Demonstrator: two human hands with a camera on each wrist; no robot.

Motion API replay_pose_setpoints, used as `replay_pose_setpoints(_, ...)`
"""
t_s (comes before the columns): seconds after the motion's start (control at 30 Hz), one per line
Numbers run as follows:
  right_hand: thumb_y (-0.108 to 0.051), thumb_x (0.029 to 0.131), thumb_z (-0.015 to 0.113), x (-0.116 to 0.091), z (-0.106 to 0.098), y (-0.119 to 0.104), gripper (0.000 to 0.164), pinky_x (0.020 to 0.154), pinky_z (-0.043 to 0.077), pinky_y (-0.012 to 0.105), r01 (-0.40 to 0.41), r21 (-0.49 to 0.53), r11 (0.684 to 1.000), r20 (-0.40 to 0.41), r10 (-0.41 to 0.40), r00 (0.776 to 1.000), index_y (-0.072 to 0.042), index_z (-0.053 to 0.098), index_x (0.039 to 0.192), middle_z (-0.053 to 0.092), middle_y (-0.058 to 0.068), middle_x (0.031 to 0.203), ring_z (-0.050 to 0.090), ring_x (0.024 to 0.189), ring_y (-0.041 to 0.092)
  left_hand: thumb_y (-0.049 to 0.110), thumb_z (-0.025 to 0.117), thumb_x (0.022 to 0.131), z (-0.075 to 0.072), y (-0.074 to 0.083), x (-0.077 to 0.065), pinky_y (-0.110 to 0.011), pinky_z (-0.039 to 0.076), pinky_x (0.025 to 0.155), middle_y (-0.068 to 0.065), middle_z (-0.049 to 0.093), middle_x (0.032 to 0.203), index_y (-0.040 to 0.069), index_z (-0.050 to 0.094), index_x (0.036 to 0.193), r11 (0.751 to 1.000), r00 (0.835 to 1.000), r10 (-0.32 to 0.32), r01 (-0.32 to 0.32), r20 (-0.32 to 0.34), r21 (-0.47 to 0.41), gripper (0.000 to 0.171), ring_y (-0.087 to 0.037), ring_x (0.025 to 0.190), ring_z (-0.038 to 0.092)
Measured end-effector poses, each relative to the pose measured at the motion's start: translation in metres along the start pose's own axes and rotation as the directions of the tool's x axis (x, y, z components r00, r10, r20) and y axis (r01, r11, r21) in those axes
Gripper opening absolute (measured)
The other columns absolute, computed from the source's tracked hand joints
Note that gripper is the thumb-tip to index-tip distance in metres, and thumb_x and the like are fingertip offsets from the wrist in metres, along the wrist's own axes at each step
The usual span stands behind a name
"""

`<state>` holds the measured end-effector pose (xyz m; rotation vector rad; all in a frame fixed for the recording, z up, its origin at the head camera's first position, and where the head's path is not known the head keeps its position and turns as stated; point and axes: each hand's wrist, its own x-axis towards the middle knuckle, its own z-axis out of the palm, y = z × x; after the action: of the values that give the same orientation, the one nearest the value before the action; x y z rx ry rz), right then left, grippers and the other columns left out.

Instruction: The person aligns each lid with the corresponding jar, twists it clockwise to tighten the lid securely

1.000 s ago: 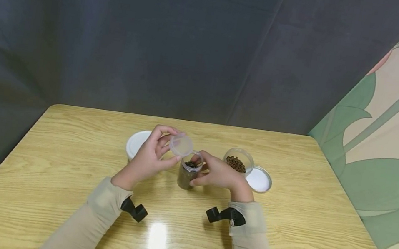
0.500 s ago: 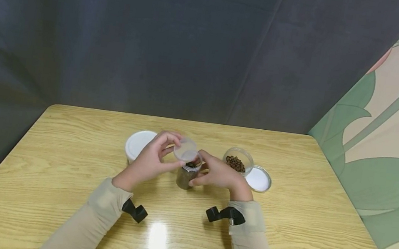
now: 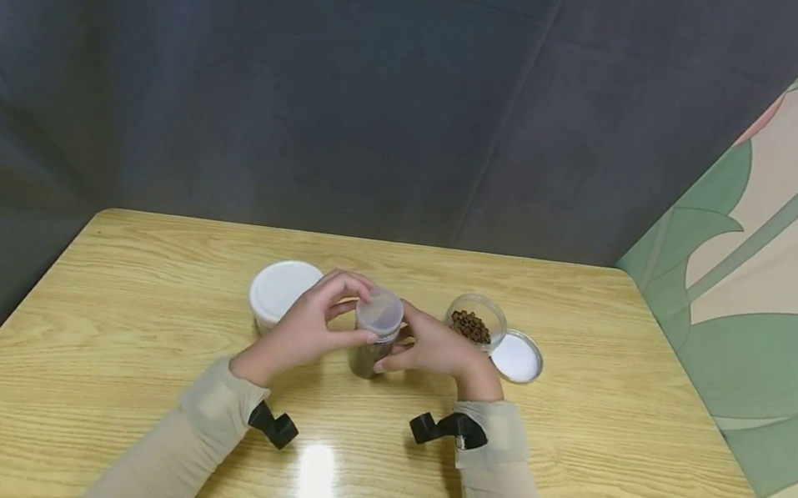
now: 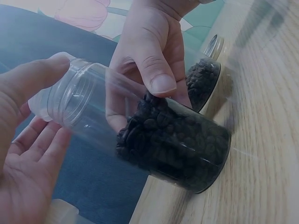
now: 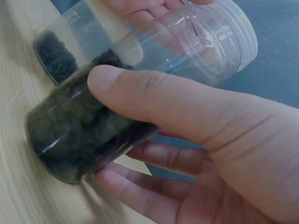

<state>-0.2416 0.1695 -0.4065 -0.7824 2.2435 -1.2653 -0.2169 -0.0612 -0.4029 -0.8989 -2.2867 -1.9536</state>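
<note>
Two bare hands are working around one clear, cylindrical plastic jar (image 3: pixel 363 360), which is holding dark beans (image 4: pixel 173 144) in its lower part. The right hand (image 3: pixel 439 345) is gripping the jar's right side, thumb on the near wall and fingers curving behind, probably so that the smooth body is not turning or tipping. The left hand (image 3: pixel 309 325) is pinching a round, translucent plastic lid (image 3: pixel 380 311) by opposite edges, spread only as wide as the rim, which is presumably keeping it level over the jar's mouth; whether it is fully seating, I cannot tell. The jar is standing about upright, its base on or just above the pale wooden table (image 3: pixel 126 365). Left of the jar, a round tub with a white lid (image 3: pixel 277 292) is sitting behind the left hand. Right of the jar, a clear round bowl (image 3: pixel 469 303) is holding brown pellets (image 3: pixel 470 326), and a white, metal-rimmed disc (image 3: pixel 517 357) is lying just beside that bowl, both apparently leaving the hands room.
</note>
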Motion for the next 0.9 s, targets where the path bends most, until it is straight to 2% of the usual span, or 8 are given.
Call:
replay_pose_setpoints(0.23, -0.009, 0.080, 0.086, -0.0001, 0.0011, 0.0037, 0.089, 0.100, 0.054, 0.041, -0.008, 0.020, 1.000, -0.005, 0.008, 1.000, -0.004, 0.035, 0.153, 0.056, 0.013, 0.138, 0.061, 0.115, 0.028, -0.005, 0.082, 0.081, 0.0011, 0.0000, -0.0001, -0.027, 0.044, 0.110, -0.014, 0.052, 0.135, 0.002, 0.058, 0.112, 1.000, 1.000, 0.000, 0.000, 0.015, 0.005, 0.040, -0.030, 0.131, 0.052)
replay_pose_setpoints(0.6, -0.008, 0.082, 0.085, 0.0003, -0.0005, 0.0066, 0.086, 0.101, 0.054, 0.042, 0.010, 0.051, 0.999, 0.009, -0.011, 1.000, -0.003, 0.036, 0.152, 0.054, 0.016, 0.140, 0.061, 0.117, 0.031, -0.004, 0.081, 0.084, 0.0002, 0.0022, -0.0002, -0.026, 0.045, 0.110, -0.013, 0.050, 0.136, 0.003, 0.057, 0.114, 0.998, 0.997, -0.058, 0.059, 0.043, -0.011, 0.039, -0.029, 0.131, 0.051)
replay_pose_setpoints(0.9, -0.007, 0.079, 0.085, -0.0001, -0.0020, 0.0100, 0.084, 0.101, 0.054, 0.042, 0.016, 0.052, 0.999, 0.021, -0.017, 1.000, -0.004, 0.040, 0.150, 0.054, 0.016, 0.140, 0.061, 0.118, 0.033, -0.005, 0.079, 0.084, -0.0014, 0.0010, -0.0002, -0.026, 0.044, 0.110, -0.015, 0.049, 0.137, 0.001, 0.057, 0.115, 0.996, 0.995, -0.076, 0.079, 0.068, -0.040, 0.038, -0.031, 0.133, 0.050)
